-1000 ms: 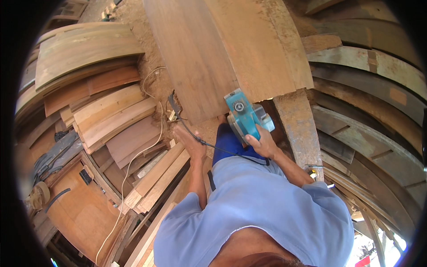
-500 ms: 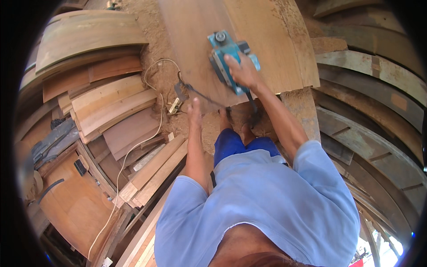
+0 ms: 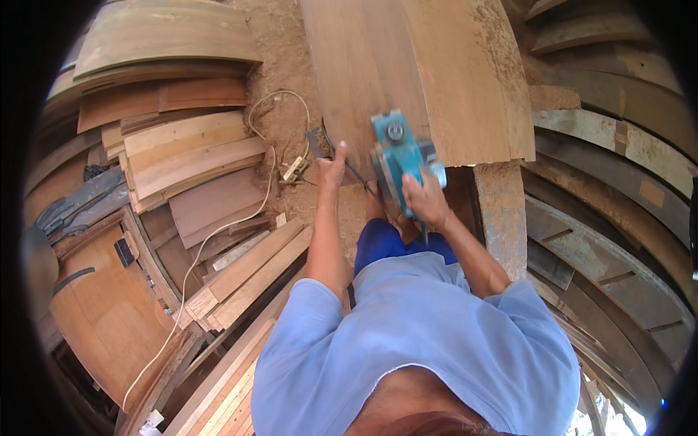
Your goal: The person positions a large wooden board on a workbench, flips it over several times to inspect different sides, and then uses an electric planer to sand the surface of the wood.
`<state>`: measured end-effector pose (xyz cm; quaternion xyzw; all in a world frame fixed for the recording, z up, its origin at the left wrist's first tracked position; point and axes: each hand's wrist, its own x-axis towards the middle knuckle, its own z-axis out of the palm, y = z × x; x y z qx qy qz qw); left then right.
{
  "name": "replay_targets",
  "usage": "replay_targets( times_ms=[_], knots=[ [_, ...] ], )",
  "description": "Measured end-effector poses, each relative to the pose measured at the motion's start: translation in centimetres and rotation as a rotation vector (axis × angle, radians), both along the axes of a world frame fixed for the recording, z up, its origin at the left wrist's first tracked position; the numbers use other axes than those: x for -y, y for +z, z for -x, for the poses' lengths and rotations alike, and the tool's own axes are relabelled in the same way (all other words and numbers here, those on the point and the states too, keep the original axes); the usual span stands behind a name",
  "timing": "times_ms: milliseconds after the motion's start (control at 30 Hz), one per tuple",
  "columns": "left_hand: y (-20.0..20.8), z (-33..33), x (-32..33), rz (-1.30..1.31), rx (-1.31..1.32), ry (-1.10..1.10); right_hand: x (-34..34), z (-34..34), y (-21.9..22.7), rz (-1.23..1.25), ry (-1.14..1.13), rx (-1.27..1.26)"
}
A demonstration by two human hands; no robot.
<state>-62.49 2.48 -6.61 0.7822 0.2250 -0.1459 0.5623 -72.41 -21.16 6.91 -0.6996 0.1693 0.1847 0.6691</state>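
Note:
My right hand is closed round the rear handle of a teal electric planer. The planer sits at the near end of a wide wooden board, its rear part reaching past the board's edge. A dark power cord runs from beside the board toward my legs. Just left of the board's near corner, my left hand is raised close to that cord, with a finger stretched out and apart from the rest. Whether it touches the cord I cannot tell.
A white extension cord with a socket block lies on the sawdust-covered ground. Stacked planks fill the left side, with a wooden panel below. More boards lean at the right. My bare legs are beneath the planer.
The planer has come back toward my body with my right hand on it, from upon the board to its near end. My left hand has risen slightly. The whole view has shifted.

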Motion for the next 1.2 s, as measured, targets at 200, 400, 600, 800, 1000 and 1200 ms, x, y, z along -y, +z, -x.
replay_targets(
  times_ms=[200, 400, 600, 800, 1000, 1200],
  knots=[
    [4.4, 0.6, 0.5, -0.130, -0.198, -0.199, -1.2, 6.5, -0.6, 0.055, 0.005, 0.036],
    [1.9, 1.6, -6.3, 0.327, -0.037, 0.289, -1.7, -0.8, 0.2, 0.163, 0.046, 0.125],
    [3.4, 1.0, -13.2, 0.721, 0.113, 0.812, -2.6, -12.0, -1.5, 0.279, -0.011, 0.214],
    [2.9, 4.8, -16.4, 0.796, 0.045, 1.038, -3.1, -23.1, 2.0, 0.160, -0.023, 0.145],
    [1.5, 9.2, -16.2, 0.788, -0.014, 1.098, -4.2, -22.5, 0.4, 0.016, -0.080, 0.122],
    [-1.2, 12.9, -17.8, 0.721, -0.130, 1.135, -6.2, -8.9, -0.3, 0.173, 0.079, 0.135]
  ],
)
